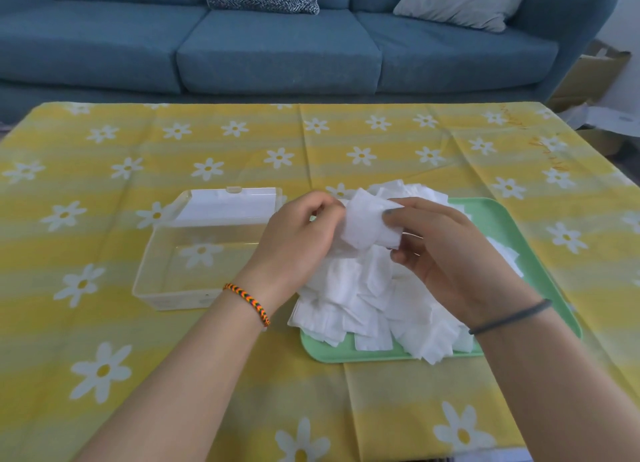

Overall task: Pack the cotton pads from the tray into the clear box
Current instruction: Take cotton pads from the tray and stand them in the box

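Both hands over the pad heap. Left hand (298,233) & right hand (436,250) each have fingers curled, pinching a small stack of cotton pads (369,224) between them, lifted just above the pile of cotton pads (360,298) on the green tray (498,215). Clear box (194,264) sits just left of tray on the tabletop (104,323), lid (228,203) open at the back, no pads inside.

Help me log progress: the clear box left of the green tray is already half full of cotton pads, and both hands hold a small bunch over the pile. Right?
Not quite: the head view shows the clear box empty. The rest holds.
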Available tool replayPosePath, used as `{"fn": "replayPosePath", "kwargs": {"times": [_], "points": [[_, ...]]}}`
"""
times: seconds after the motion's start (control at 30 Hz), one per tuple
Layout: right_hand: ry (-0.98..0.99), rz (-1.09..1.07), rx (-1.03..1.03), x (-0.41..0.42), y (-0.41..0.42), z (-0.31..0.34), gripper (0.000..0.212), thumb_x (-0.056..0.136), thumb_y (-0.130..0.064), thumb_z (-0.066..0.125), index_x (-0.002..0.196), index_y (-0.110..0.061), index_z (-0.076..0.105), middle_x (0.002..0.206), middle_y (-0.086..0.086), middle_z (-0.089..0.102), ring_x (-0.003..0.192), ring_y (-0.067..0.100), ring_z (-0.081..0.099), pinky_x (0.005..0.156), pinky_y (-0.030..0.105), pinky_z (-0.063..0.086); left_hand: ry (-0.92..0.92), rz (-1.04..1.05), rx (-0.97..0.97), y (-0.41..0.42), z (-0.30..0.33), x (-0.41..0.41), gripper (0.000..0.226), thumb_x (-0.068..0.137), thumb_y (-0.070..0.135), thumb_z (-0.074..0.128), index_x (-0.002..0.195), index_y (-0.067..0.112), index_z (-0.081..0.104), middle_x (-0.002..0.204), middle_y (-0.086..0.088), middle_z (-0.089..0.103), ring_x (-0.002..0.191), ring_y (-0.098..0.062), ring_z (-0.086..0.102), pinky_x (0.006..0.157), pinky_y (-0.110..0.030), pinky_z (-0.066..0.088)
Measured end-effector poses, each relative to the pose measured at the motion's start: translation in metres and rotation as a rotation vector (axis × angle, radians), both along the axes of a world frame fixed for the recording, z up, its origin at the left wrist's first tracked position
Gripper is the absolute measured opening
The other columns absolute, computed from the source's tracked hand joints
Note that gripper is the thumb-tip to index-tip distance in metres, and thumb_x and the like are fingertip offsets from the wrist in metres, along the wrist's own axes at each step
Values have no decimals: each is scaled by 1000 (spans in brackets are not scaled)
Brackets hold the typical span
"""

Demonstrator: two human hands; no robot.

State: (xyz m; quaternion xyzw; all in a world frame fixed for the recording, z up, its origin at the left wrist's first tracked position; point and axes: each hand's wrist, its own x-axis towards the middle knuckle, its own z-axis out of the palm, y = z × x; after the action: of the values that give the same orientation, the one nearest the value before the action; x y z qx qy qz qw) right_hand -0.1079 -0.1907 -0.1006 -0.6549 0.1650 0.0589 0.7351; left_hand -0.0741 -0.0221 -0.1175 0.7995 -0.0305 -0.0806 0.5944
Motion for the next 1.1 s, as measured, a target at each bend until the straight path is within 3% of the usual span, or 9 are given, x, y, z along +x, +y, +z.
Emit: {"fn": "replayPosePath", "kwargs": {"times": [0.1,0.23,0.47,0.67,0.93,1.0,1.1], "points": [[-5,77,-58,-1,-3,0,20,90,-7,59,101,-8,75,89,7,67,79,20,51,61,28,39,-61,-92,62,-1,-2,-4,16,97,20,56,84,11,60,59,13,45,57,-11,41,59,-28,33],[-20,126,-144,-1,-5,1,20,91,-9,59,100,-12,77,88,3,67,80,17,53,64,30,41,-141,-115,105,-3,-5,-5,18,97,25,60,87,10,59,72,7,45,58,-12,37,52,-21,29],[-96,54,-189,1,-3,-4,18,89,-7,64,102,-14,76,87,12,61,78,18,58,66,25,51,-220,-93,221,-1,-16,0,26,96,31,65,74,27,53,62,6,46,49,-8,39,49,-19,28],[-115,-13,-172,2,-2,-5,18,90,0,63,100,-8,75,87,16,62,76,19,60,62,20,53,-235,-55,246,2,-20,3,23,98,32,61,83,15,63,80,-14,62,53,-10,39,52,-22,31],[-139,-187,-210,3,-7,-4,16,88,3,61,95,-6,72,81,11,64,68,18,61,65,24,56,-221,3,179,3,-18,4,24,99,26,59,78,15,57,72,-6,57,55,-12,40,58,-29,38],[-131,-335,-94,4,-10,0,11,87,5,59,91,-2,67,81,12,64,70,21,64,67,25,57,-185,35,148,2,-17,4,22,99,25,58,80,13,57,67,4,51,56,-12,41,60,-31,40],[-138,-340,402,1,-7,8,13,88,10,53,91,-3,54,82,16,61,86,32,71,68,26,57,-141,63,120,1,-16,5,18,99,26,58,88,13,61,71,6,52,58,-14,44,62,-31,42]]}}
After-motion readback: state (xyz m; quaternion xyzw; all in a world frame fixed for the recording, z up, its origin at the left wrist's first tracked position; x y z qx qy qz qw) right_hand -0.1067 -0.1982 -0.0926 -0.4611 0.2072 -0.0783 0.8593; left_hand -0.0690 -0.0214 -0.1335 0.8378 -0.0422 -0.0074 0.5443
